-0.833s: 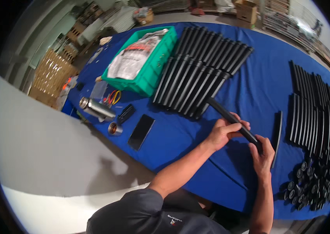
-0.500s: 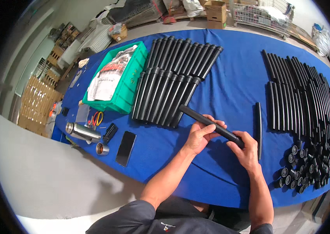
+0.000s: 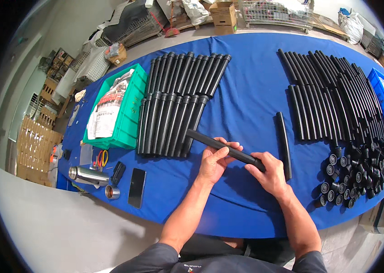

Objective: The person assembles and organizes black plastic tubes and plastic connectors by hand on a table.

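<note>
Mid-assembly by the look of it — left hand [image 3: 214, 160] and right hand [image 3: 270, 172] both clenched round a black tube [image 3: 226, 150] held just above the blue table [image 3: 246, 91] — likely needing an end cap [image 3: 326, 187] next.

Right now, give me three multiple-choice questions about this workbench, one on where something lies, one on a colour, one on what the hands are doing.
1. Where does the green bin lie relative to the stacked black tubes?
A. To their left
B. To their right
C. On top of them

2. What colour is the table cover?
A. Red
B. Blue
C. White

3. How is the single black tube at the centre held?
A. It lies untouched
B. By the left hand alone
C. By both hands

Answers: 1 A, the bin sits left of the stacked tubes. 2 B, the cloth is plainly blue. 3 C, the left hand grips its middle and the right hand grips its near end.
</note>
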A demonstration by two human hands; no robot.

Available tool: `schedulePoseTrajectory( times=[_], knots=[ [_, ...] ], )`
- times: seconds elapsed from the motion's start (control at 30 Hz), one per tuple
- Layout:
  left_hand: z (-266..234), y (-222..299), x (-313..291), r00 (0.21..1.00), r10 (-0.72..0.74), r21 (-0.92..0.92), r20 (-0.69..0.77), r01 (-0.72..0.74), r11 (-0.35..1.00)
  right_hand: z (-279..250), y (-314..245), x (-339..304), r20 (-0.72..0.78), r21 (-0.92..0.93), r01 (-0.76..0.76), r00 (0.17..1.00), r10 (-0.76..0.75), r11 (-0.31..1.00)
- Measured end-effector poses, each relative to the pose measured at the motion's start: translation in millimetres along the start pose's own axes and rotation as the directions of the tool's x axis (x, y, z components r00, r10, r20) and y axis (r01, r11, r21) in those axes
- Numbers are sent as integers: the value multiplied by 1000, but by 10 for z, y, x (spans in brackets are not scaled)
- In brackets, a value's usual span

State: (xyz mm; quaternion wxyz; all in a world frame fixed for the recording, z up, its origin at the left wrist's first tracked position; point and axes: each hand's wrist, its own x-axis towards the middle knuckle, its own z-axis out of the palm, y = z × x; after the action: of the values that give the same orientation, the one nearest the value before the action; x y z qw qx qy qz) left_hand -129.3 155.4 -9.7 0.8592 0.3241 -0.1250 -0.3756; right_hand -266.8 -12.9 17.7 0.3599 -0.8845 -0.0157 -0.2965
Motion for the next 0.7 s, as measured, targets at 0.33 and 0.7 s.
schedulePoseTrajectory(
  times=[0.33, 0.7],
  knots=[
    [291, 179, -205, 984, -158, 463, -78, 176, 869, -62, 110, 14, 430, 798, -578, 744, 511, 170],
    [824, 643, -541, 864, -57, 621, 500, -404, -671, -96, 78, 47, 532, 745, -635, 751, 392, 206]
  ],
)
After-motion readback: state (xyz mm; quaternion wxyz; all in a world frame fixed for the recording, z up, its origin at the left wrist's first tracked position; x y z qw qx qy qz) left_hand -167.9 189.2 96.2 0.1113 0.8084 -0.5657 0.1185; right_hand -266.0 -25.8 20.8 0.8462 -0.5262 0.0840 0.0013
